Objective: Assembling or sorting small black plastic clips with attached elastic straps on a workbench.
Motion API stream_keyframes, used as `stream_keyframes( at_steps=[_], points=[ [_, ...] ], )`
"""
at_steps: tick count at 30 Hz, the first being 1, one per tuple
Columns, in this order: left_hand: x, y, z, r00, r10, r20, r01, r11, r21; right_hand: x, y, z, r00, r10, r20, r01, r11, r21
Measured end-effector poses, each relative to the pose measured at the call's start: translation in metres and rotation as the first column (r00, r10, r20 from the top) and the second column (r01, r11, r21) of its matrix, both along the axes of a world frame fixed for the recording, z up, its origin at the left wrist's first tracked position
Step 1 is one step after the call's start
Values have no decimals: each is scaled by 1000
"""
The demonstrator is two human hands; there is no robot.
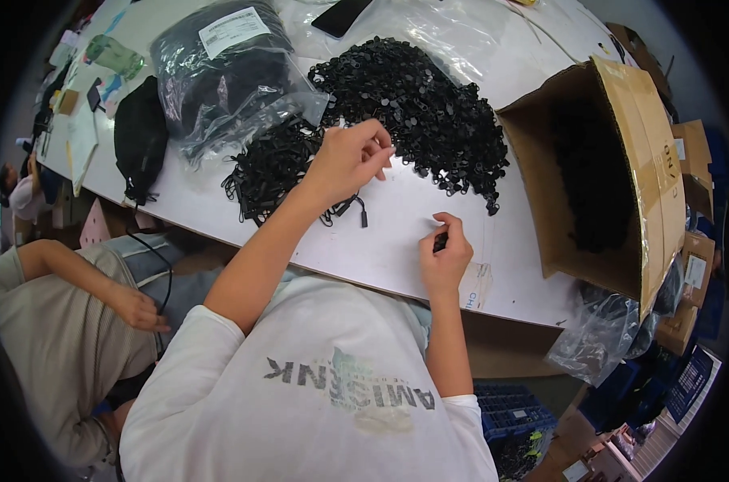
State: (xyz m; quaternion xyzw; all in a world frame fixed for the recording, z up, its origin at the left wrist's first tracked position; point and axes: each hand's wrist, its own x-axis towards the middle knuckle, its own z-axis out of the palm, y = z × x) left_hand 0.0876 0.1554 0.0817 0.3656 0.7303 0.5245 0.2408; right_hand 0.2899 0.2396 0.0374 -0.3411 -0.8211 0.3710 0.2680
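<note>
My left hand is raised over the white table between two black piles, fingers curled and the thumb near their tips. What it pinches, if anything, is too small to make out. Below its wrist lies a black cord loop with a stubby end, at the edge of a pile of black cord loops. Farther off spreads a large heap of small black plastic pieces. My right hand is closed near the table's front edge, with a small black piece showing between thumb and fingers.
An open cardboard box with dark contents lies on its side at the right. A clear bag of black items, a black pouch and a phone are farther back. Another person's hand is at the left.
</note>
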Motion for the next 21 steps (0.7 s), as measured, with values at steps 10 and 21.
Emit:
stream_keyframes(
  at_steps=[10,21],
  points=[
    [35,-46,-7,982,-37,184,10,989,149,28,8,22,930,341,135,-366,884,290],
    [42,-62,-8,953,-167,251,172,985,3,40,-1,7,916,118,384,-281,872,401]
  ],
)
